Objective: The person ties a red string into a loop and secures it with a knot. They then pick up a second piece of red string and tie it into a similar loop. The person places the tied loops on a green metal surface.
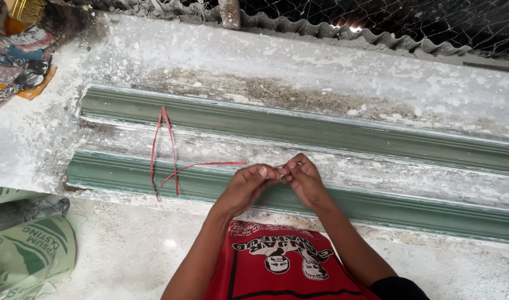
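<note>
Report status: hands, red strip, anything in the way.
Left hand and right hand pinched together on one end of the thin red strip. Strip trails left across the near green moulding. Nothing in the way.

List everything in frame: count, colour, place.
Moulding strips: 2, green, lying lengthwise and parallel on the bench.
Bench: 1, white with plaster dust, spanning the frame.
Thin strands: a few, red, draped over the mouldings left of the hands, one running toward the fingers.
Sacks: at least 1, pale with green print, lower left.
Corrugated sheet: 1, grey, behind the bench.
Netting: 1, dark, top right.
Shirt: 1, red with print, bottom centre.
Left hand: fingertips pinched against the right.
Right hand: pinching at the same spot; what it holds is too small to tell.
</note>
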